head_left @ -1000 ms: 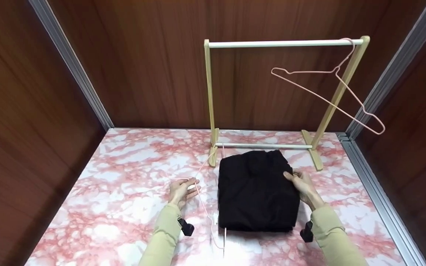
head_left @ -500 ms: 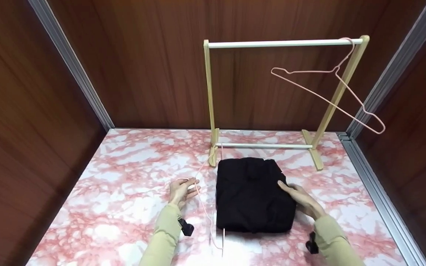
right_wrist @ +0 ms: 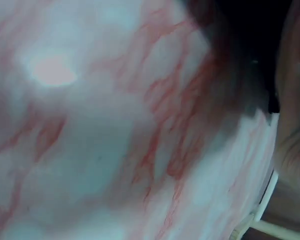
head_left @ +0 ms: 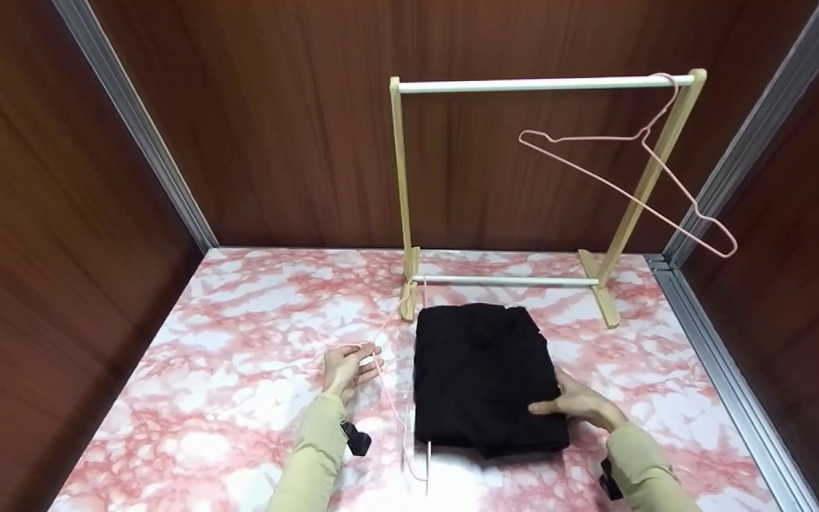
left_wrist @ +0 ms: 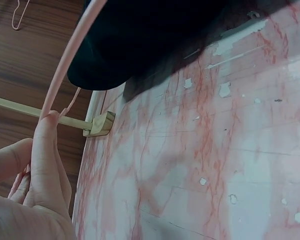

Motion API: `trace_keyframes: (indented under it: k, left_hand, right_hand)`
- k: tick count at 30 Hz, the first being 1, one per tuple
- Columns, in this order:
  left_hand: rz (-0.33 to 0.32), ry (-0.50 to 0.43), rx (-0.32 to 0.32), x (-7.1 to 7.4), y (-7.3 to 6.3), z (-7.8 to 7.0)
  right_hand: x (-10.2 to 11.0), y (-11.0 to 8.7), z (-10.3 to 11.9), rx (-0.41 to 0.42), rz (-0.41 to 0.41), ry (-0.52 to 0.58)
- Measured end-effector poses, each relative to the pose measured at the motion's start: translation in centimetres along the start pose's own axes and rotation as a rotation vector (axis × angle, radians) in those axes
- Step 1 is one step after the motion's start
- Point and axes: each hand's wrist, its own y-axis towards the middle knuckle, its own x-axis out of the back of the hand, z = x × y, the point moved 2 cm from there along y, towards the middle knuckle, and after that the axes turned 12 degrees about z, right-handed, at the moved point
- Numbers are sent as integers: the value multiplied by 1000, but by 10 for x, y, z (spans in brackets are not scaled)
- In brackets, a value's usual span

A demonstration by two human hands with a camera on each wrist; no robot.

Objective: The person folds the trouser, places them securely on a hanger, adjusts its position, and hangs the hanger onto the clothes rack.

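My left hand pinches a pink clothes hanger near its neck, left of a folded black garment. The hanger stands tilted, and the garment is draped over its long bottom bar, which shows only at the garment's near and far ends. In the left wrist view the pink hanger runs up from the fingertips towards the dark cloth. My right hand grips the garment's right edge, thumb on top and the other fingers mostly hidden. The right wrist view shows that hand partly, against dark cloth.
Behind the garment stands a small rack with wooden posts and a white top rail. A second pink hanger hangs at the rail's right end. Wood-grain walls enclose the pink-and-white marbled table.
My right hand has slid down along the garment's right edge towards me. The garment's far edge has come nearer and its near right corner hangs slightly lower. My left hand stays put.
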Motion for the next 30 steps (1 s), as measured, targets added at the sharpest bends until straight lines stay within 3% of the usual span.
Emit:
trace_keyframes:
  k: [4,6,10,13,17,20,25,30]
  left_hand:
    - [10,-1,2,-1,0,1]
    - [9,-4,3,0,0,1]
    - [4,-7,4,0,0,2]
    - [6,-7,4,1,1,3]
    - [1,-1,11,3,2,4]
    - [-1,1,16,4,2,4]
    - [3,20,24,5,2,5]
    - [-6,15,26,8,4,6]
  right_hand:
    - [3,-3,3,-97,-68,-95]
    - [5,-2,7,-97,-143,-133]
    - [3,10,21,47,-424,-277]
    - [-11,21,31,126,-553,-479]
    - [-33,35,37,43,-495,-704]
    - [-44,41,33,-56,-433,-774]
    - [-47,48,20,-171,-360,-776]
    - [-46,52,14,-201,-349,-748]
